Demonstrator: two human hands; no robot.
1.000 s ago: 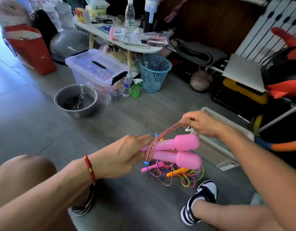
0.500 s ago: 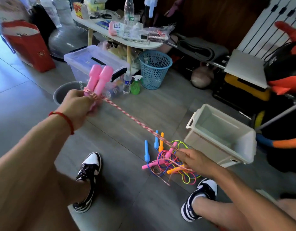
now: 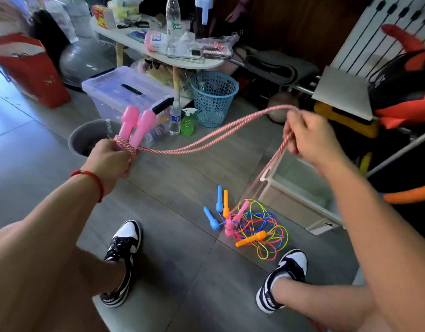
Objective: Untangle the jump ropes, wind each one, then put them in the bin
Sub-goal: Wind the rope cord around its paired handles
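Left hand (image 3: 109,159) gripping both pink handles (image 3: 137,127) upright, right hand (image 3: 312,137) pinching the striped rope (image 3: 201,142) up high, tangled ropes (image 3: 257,226) on floor beside bin (image 3: 300,200)

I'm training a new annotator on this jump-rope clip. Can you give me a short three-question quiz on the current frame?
1. True or false: the white bin already holds a wound rope.
2. Which hand grips the two pink handles? A) left hand B) right hand C) neither
3. Fill in: the striped rope runs from the handles to the right hand, then down to the ____ on the floor.

Key
1. False: no rope shows inside it.
2. A
3. Tangled pile of ropes, lying beside the bin.
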